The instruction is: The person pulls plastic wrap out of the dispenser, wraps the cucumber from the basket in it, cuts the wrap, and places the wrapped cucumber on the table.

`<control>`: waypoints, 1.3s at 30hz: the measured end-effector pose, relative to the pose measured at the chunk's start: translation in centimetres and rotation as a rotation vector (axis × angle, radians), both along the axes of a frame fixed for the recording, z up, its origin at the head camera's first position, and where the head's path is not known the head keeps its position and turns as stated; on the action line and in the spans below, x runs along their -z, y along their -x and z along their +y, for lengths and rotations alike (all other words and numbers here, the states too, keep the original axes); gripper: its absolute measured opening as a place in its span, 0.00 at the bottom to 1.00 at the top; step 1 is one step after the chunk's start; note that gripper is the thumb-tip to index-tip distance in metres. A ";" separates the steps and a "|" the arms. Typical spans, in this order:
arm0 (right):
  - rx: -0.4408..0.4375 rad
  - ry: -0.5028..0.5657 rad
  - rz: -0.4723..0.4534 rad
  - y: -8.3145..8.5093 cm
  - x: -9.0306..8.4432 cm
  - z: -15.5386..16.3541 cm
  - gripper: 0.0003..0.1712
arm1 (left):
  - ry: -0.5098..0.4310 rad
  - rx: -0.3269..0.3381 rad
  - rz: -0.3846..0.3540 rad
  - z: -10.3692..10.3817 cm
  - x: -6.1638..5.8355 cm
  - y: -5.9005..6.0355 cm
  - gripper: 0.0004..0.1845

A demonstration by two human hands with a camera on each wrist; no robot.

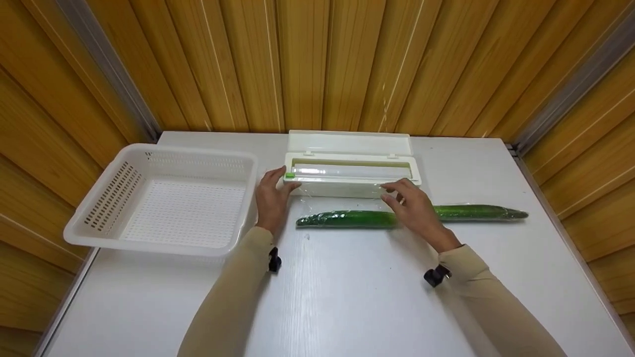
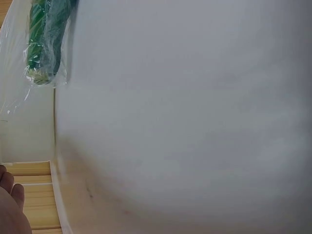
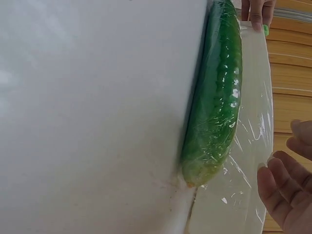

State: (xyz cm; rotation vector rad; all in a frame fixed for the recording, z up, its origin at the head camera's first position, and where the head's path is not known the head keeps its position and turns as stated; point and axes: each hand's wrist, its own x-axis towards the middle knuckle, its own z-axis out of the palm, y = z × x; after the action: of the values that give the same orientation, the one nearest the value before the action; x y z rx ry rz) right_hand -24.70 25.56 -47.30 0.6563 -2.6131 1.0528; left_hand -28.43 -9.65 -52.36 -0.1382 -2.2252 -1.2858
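Observation:
A white cling film dispenser (image 1: 352,188) stands at the back of the table with its lid raised and the film roll (image 1: 347,171) showing inside. My left hand (image 1: 272,198) grips its left end, thumb at the front. Clear film (image 3: 251,126) hangs down the dispenser's front. My right hand (image 1: 414,206) is at this film near the right end; its thumb and fingers stand apart in the right wrist view. A film-wrapped cucumber (image 1: 342,218) lies in front of the dispenser. More wrapped cucumber (image 1: 481,212) extends to the right, beyond my right hand, which partly hides the join.
A white perforated plastic basket (image 1: 235,245) stands on the left of the white table (image 1: 322,297). Behind the table rises a wood-patterned wall (image 1: 302,64). A small green piece (image 1: 290,175) sits at the dispenser's left front corner.

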 end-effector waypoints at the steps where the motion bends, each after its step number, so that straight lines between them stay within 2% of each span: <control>1: -0.006 0.002 0.004 0.3 -0.1 -0.2 0.16 | 0.006 0.000 0.007 0.0 0.0 0.0 0.30; 6: -0.045 0.011 0.027 1.6 -0.7 -1.1 0.17 | 0.023 0.004 0.037 0.1 0.2 0.0 0.29; 10: -0.077 0.010 0.013 2.4 -1.5 -1.9 0.19 | 0.029 0.005 0.033 0.0 0.0 0.0 0.29; 23: -0.127 0.048 -0.139 4.5 -3.5 -4.1 0.22 | 0.082 0.021 -0.022 -0.1 -0.5 -0.3 0.29; 29: -0.157 0.031 -0.192 5.4 -3.9 -5.6 0.24 | 0.081 0.002 -0.036 -0.7 -0.5 -0.4 0.29; 39: -0.208 0.037 -0.185 6.7 -4.7 -8.0 0.24 | 0.092 -0.005 -0.025 -1.2 -0.6 -0.4 0.28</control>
State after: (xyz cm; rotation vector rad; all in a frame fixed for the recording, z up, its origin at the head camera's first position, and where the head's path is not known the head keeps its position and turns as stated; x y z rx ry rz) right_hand -31.44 17.61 -42.61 0.8768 -2.7179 1.2753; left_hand -28.06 -10.88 -51.74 -0.1515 -2.3056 -1.1888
